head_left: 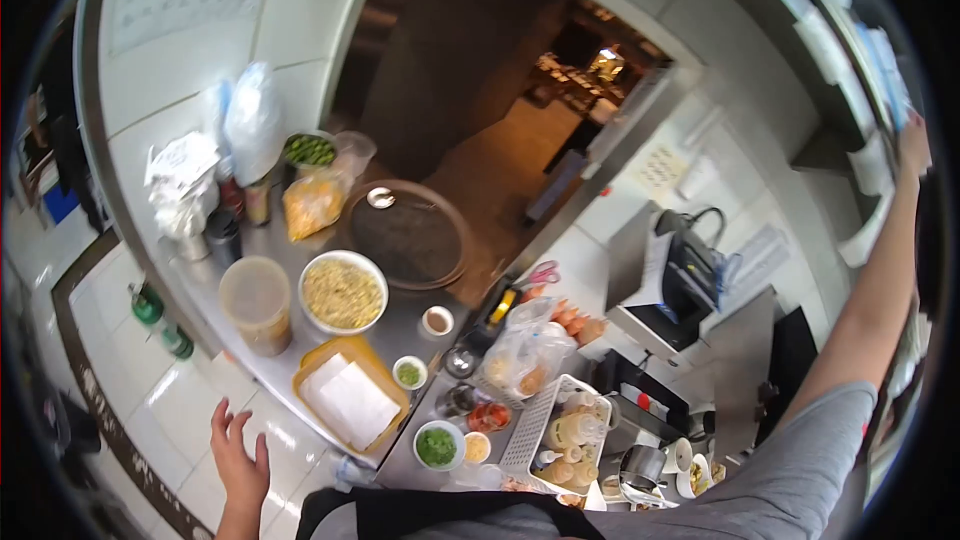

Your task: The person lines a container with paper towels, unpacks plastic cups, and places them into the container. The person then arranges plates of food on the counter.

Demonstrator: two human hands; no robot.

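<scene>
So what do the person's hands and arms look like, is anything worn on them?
The left hand and right hand show no gloves. On the right arm is a short grey sleeve with a tiny red mark near its edge. The left sleeve can't be made out. Something black is worn in front.

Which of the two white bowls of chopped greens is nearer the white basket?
The larger bowl, beside a cup of orange bits; the smaller bowl is farther away, by the yellow tray.

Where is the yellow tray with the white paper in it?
In the head view, the tray is on the shiny metal counter, left of middle, just below the round white bowl of chopped food.
</scene>
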